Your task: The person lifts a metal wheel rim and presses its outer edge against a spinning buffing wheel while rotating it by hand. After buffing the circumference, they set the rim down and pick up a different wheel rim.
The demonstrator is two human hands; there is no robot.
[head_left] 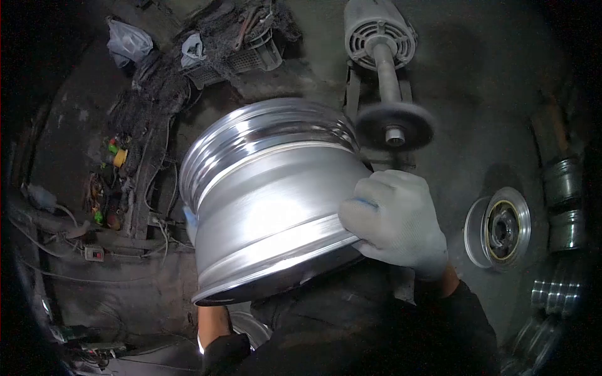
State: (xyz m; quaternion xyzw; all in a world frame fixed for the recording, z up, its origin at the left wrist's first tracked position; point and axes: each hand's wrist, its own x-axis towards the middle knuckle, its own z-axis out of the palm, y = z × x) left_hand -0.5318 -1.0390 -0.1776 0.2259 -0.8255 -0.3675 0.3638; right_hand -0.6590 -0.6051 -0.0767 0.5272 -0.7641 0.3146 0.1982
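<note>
A large silvery wheel rim (269, 200), shinier on its upper band, is held up tilted in front of my body. My right hand (395, 216), in a pale glove, is closed on the rim's right lower edge. Of my left hand (190, 222) only a bit of glove shows at the rim's left side; the wheel rim hides its fingers. Just beyond the rim's upper right is a dark round wheel (411, 119), blurred, on the shaft of a grey motor (376, 37).
Another wheel rim (501, 229) lies on the floor at right, with several more along the right edge. A crate (248, 61) with tools and plastic bags stands at the top left. Cables and a small switch box (94, 254) are at left.
</note>
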